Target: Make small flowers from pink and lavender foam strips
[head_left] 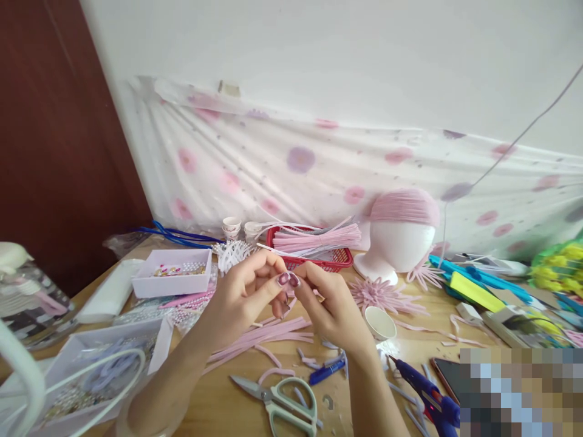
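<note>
My left hand (243,294) and my right hand (330,306) meet in front of me above the wooden table (237,400), thumbs touching. Both are closed in a pinch on a small pink piece I cannot make out; it is hidden between the fingers. Under the hands lie pink pipe cleaner strips (259,340). Pale green scissors (285,403) lie near my forearms. A small paper cup (380,323) stands just right of my right hand.
A red basket (339,260) of pink pipe cleaners and a white foam head (398,246) capped in pink stand at the back. White trays (175,285) of beads sit left. A blue glue gun (426,394) and a phone (449,376) lie right.
</note>
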Demonstrator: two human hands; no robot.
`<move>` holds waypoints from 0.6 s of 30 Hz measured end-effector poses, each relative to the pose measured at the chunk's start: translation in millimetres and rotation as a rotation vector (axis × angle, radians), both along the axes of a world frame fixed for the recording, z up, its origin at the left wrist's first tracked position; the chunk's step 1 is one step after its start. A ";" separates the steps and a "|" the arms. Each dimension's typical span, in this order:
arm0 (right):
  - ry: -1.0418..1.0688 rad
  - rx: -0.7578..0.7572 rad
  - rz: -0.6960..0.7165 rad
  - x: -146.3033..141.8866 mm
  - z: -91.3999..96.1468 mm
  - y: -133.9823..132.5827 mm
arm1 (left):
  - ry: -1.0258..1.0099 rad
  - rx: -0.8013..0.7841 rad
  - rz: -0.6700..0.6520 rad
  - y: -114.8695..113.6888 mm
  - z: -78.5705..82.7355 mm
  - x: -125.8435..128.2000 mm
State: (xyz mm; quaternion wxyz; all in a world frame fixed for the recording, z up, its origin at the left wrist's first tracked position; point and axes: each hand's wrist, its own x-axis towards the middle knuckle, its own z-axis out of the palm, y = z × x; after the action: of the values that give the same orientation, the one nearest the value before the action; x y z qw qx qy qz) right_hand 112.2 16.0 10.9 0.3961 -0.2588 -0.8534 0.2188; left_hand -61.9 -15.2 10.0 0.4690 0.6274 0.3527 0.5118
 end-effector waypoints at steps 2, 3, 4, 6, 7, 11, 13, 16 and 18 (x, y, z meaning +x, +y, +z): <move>-0.013 0.003 -0.041 -1.3 -1.3 -0.2 | -0.047 -0.021 -0.015 3.3 -2.7 0.5; -0.018 0.000 -0.059 -2.1 -1.8 -0.6 | -0.058 -0.030 -0.017 4.5 -4.0 0.8; -0.024 -0.003 -0.079 -2.9 -2.3 -1.1 | -0.061 -0.033 -0.009 5.3 -5.2 1.0; -0.032 0.020 -0.132 -4.2 -3.2 -2.0 | -0.050 -0.026 0.012 5.3 -7.1 1.8; -0.038 0.051 -0.158 -4.7 -3.7 -2.2 | -0.047 -0.021 0.020 4.7 -7.7 2.4; -0.045 0.185 -0.163 -4.9 -5.2 -2.5 | -0.114 -0.046 -0.013 3.0 -7.8 5.3; -0.030 0.255 -0.174 -4.7 -5.4 -2.4 | -0.225 -0.110 -0.069 4.3 -7.0 6.9; -0.026 0.339 -0.216 -5.0 -5.1 -2.4 | -0.398 -0.245 -0.138 7.9 -6.5 10.4; -0.027 0.337 -0.229 -6.1 -5.3 -2.5 | -0.440 -0.280 -0.128 9.4 -7.4 13.5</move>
State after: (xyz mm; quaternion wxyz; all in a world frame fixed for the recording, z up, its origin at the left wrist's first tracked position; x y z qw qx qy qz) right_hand 106.1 13.5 5.6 0.4448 -0.2869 -0.8481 0.0232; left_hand -48.4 -5.8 2.6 0.6479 0.4512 0.2692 0.5515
